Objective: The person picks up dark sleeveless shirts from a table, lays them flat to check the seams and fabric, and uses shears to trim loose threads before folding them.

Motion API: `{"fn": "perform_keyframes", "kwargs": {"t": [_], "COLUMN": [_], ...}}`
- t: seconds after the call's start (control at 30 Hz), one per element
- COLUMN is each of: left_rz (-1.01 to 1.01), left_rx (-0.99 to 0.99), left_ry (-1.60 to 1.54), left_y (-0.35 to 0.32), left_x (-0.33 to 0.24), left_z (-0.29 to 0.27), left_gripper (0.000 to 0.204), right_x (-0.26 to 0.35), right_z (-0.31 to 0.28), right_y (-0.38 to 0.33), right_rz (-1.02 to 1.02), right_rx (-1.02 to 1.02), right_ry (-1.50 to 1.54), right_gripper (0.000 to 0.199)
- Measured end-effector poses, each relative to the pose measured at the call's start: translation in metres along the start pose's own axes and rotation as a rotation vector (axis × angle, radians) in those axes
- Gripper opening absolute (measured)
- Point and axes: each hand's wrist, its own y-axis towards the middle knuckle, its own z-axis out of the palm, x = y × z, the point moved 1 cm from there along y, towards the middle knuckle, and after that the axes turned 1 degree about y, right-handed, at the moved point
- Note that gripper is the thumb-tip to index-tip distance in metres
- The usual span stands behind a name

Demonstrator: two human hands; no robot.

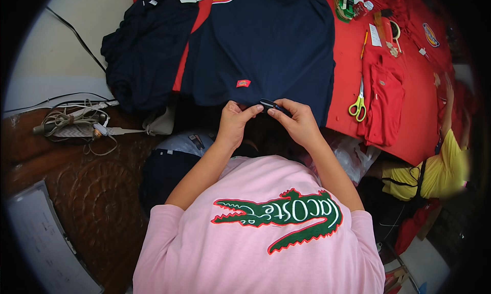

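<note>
A navy shirt (261,48) lies spread over the red-covered table in front of me, its hem toward me and a small red label (243,83) sewn near that hem. My left hand (236,121) is closed in a pinch at the hem's edge. Close beside it, my right hand (297,120) pinches the same edge with thumb and fingers. Between the two thumbs shows a small dark piece (267,105) with a pale streak; whether it is folded hem or a separate item, I cannot tell.
Yellow-handled scissors (358,110) and a folded red garment (384,102) lie right on the red table cover (348,63). A dark garment heap (146,53) is at left, above coiled cables (76,121). A person in yellow (434,171) is at far right.
</note>
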Motion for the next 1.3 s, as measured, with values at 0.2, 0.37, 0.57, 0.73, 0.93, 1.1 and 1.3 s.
{"fn": "perform_keyframes", "kwargs": {"t": [0.2, 0.37, 0.57, 0.73, 0.93, 1.1, 1.3], "left_rz": [0.009, 0.017, -0.047, 0.008, -0.004, 0.008, 0.02], "left_rx": [0.008, 0.0, -0.021, -0.014, 0.049, 0.109, 0.116], "left_ry": [0.024, 0.078, 0.136, 0.038, 0.011, -0.037, -0.03], "left_y": [0.006, 0.01, 0.021, 0.025, 0.03, 0.029, 0.03], "left_x": [-0.014, -0.02, -0.023, -0.031, -0.044, -0.057, -0.067], "left_z": [0.007, 0.003, -0.005, 0.003, 0.009, 0.022, 0.027], "left_gripper": [0.023, 0.026, 0.024, 0.023, 0.021, 0.02, 0.018], "right_x": [0.003, 0.012, -0.028, -0.115, -0.009, 0.062, 0.062], "right_z": [-0.003, -0.01, -0.043, -0.124, -0.072, -0.026, -0.024], "right_y": [0.007, 0.011, 0.018, 0.018, 0.014, 0.013, 0.021], "right_rz": [-0.059, -0.015, 0.166, 0.208, 0.008, -0.031, -0.079], "right_rx": [-0.023, -0.009, -0.233, -0.547, -0.329, -0.087, -0.095], "right_ry": [-0.054, -0.07, 0.108, -0.167, 0.053, -0.065, -0.08], "right_gripper": [0.029, 0.031, 0.036, 0.037, 0.026, 0.029, 0.027]}}
